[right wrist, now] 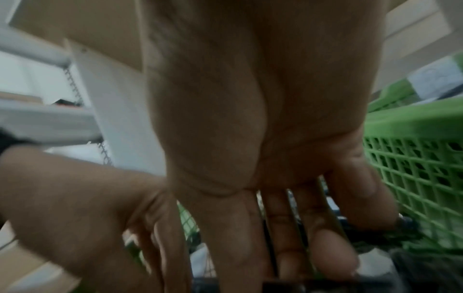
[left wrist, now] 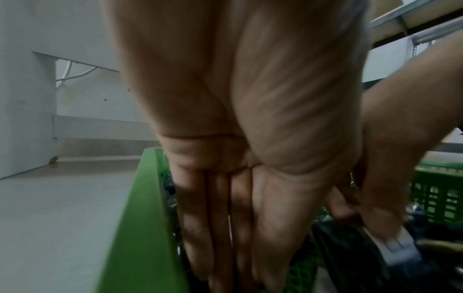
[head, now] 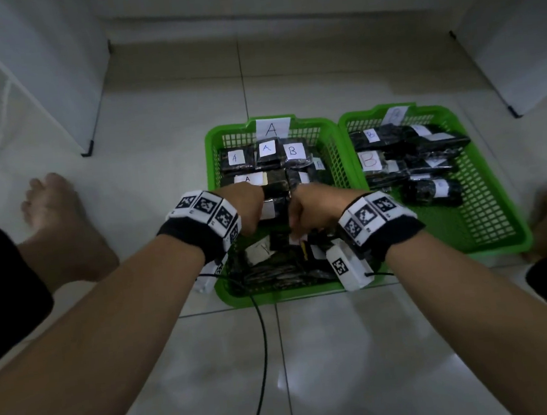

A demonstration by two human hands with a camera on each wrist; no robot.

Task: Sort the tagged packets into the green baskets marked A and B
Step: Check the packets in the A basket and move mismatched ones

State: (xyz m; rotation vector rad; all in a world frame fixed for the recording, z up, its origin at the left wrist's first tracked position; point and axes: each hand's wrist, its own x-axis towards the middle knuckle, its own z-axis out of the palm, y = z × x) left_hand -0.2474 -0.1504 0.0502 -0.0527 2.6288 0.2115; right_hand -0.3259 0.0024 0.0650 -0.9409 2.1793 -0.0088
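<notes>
Both hands down in basket A [head: 214,153] now, side by side among the dark packets [head: 266,156]. Left hand [head: 244,210] has its fingers [left wrist: 220,228] straight and together, pushed in along the basket's left wall. Right hand [head: 312,209] spreads straight fingers [right wrist: 328,249] over the pile; whether it holds a packet, can't tell. Basket B [head: 498,227] sits just right, packets at its far end
</notes>
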